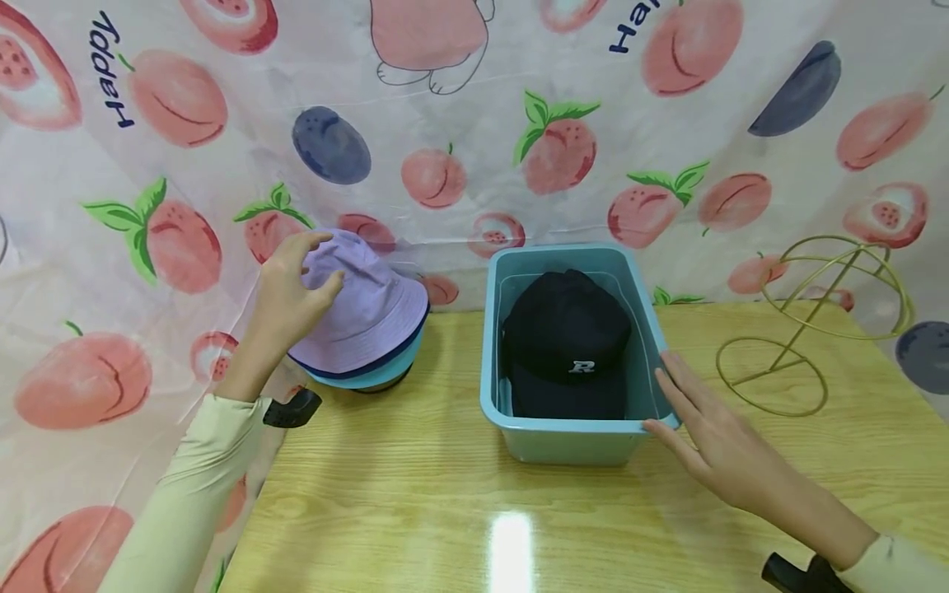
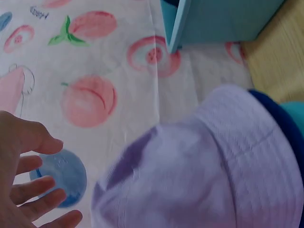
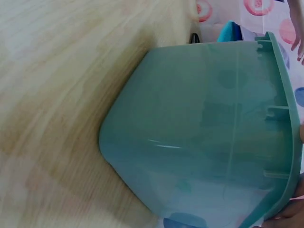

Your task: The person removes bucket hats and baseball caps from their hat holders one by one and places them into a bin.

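A lavender bucket hat (image 1: 363, 301) tops a stack of hats, with navy, turquoise and dark brims showing beneath it. My left hand (image 1: 292, 284) is at the upper left of this stack, thumb and fingers spread apart with nothing between them. In the left wrist view, a gap shows between the fingers (image 2: 40, 194) and the lavender hat (image 2: 175, 175). A blue plastic bin (image 1: 571, 441) holds a black cap (image 1: 567, 329) with a white letter R on its front. My right hand (image 1: 715, 441) rests extended fingers on the bin's right rim near its front corner.
A gold wire stand (image 1: 797, 338) with round loops is to the right of the bin. All of this is on a wood-grain table (image 1: 415, 486). Behind hangs a fruit-printed cloth (image 1: 460, 107), which also covers the left side.
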`<state>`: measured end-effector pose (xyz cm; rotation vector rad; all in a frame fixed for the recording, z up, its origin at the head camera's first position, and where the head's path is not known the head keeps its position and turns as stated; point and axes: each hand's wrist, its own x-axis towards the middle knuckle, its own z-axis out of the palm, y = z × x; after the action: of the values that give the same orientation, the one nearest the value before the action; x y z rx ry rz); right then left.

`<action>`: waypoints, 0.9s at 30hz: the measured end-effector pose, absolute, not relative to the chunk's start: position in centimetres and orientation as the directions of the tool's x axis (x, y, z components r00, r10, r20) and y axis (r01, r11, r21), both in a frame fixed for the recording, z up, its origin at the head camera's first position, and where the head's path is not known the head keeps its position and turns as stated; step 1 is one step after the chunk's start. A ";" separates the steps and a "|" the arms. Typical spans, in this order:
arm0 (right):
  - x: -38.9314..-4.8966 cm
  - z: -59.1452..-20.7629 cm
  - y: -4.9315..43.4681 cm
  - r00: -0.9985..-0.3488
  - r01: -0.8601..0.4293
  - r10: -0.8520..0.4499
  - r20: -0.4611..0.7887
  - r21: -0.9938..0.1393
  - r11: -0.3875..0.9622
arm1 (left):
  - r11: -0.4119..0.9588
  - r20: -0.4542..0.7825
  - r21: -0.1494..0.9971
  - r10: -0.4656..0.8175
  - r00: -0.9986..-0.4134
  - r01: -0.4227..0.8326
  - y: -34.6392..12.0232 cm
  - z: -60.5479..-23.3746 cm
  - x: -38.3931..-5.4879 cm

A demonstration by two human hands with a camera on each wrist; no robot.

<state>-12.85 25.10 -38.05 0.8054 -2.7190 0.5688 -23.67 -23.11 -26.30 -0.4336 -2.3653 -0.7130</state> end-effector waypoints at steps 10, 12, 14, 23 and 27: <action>-12.6 -38.7 25.2 -0.793 -0.581 -0.467 0.390 -0.259 0.771 | 0.835 0.535 0.417 0.093 -0.840 0.358 -24.7 -25.6 -25.3; -12.6 -38.8 25.2 -0.786 -0.590 -0.475 0.396 -0.252 0.767 | 0.847 0.481 0.416 0.104 -0.871 0.331 -25.0 -25.6 -25.6; -12.7 -38.9 25.2 -0.774 -0.603 -0.485 0.406 -0.244 0.759 | 0.857 0.430 0.413 0.115 -0.895 0.308 -25.4 -25.7 -25.9; -12.9 -39.4 25.2 -0.748 -0.626 -0.478 0.460 -0.251 0.738 | 0.868 0.414 0.391 0.132 -0.900 0.307 -26.0 -26.3 -27.0; -12.8 -39.2 25.5 -0.765 -0.601 -0.457 0.453 -0.250 0.759 | 0.853 0.507 0.410 0.080 -0.858 0.322 -25.6 -26.7 -27.8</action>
<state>-12.75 25.46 -39.24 0.8114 -2.5900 0.5472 -27.81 -25.56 -26.71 -0.2942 -2.5440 -0.6787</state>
